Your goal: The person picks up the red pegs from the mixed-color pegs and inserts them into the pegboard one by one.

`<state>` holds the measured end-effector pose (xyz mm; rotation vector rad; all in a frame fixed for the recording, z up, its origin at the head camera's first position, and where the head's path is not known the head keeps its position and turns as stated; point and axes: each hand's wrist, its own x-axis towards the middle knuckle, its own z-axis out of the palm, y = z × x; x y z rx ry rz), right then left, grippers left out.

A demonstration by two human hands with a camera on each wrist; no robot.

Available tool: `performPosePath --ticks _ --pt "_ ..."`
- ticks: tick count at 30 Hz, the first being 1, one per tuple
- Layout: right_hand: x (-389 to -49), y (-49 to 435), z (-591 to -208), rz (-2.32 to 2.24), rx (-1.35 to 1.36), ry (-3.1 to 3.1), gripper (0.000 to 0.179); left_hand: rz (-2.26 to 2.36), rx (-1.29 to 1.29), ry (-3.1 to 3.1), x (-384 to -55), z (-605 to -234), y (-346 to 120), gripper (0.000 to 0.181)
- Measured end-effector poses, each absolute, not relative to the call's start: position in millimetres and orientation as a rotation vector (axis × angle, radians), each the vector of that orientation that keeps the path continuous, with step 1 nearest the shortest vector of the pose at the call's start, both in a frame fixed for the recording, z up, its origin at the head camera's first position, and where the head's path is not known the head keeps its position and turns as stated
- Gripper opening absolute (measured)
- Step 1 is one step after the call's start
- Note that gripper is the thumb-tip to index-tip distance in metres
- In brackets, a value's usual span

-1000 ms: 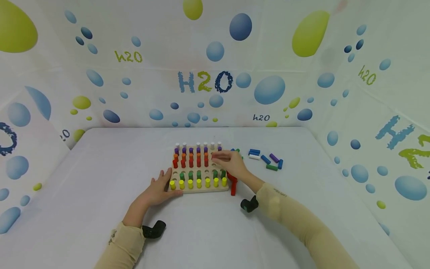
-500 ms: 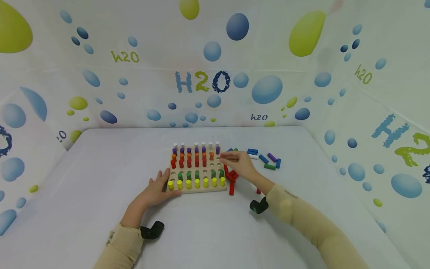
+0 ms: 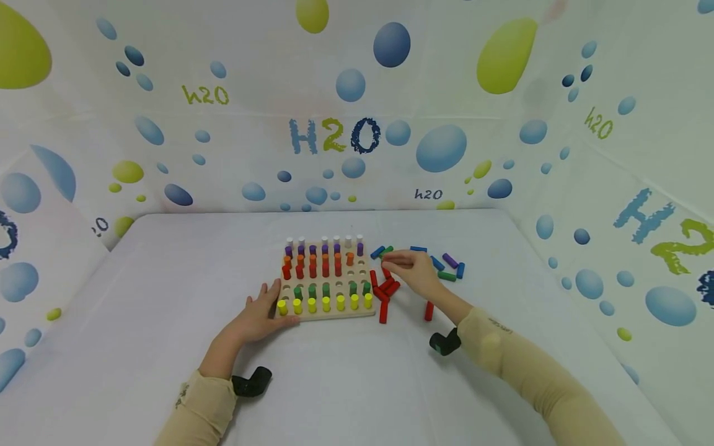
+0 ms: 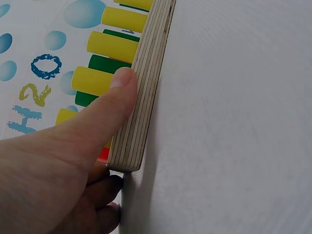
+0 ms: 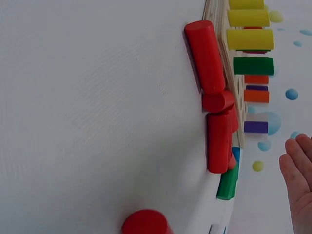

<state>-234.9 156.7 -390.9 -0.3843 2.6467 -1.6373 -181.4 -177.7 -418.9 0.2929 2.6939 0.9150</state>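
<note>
A wooden pegboard [image 3: 361,282] carries upright pegs in color rows: yellow pegs [image 3: 326,304] in front, then green, red, orange, purple and white behind. Some bare holes show among them. My left hand [image 3: 253,319] holds the board's near left corner; in the left wrist view its thumb [image 4: 109,105] lies against the plywood edge [image 4: 146,87] while the fingers bend around the side. To the board's right, my right hand [image 3: 415,272] hovers with fingers extended over loose red pegs [image 3: 383,312]. No peg shows in it in the right wrist view.
Loose blue pegs [image 3: 460,271], green pegs [image 3: 447,276] and a purple peg [image 3: 450,260] lie on the white table right of my right hand. A single red peg [image 3: 429,311] lies apart, beneath the right wrist. A patterned curtain [image 3: 223,155] encloses the back and sides.
My right hand has moved right, off the board to the loose pegs, uncovering an orange peg standing in the board. The left hand keeps its place at the corner.
</note>
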Motion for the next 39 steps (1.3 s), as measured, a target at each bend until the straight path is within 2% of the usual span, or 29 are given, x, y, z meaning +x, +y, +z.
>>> performPosePath --ticks 11,20,39 --pt "-234.3 162.2 -388.2 -1.614 -0.318 2.675 0.032 0.924 0.283 2.687 -180.3 -418.6 -178.0 0.102" --pt "-250.9 168.0 -408.5 -1.567 -0.236 2.728 0.034 0.929 0.302 2.698 -182.6 -422.3 -179.7 0.103" --pt "-267.8 151.4 -422.0 -1.36 -0.076 2.826 0.027 0.925 0.305 2.713 -182.3 -424.7 -179.2 0.103"
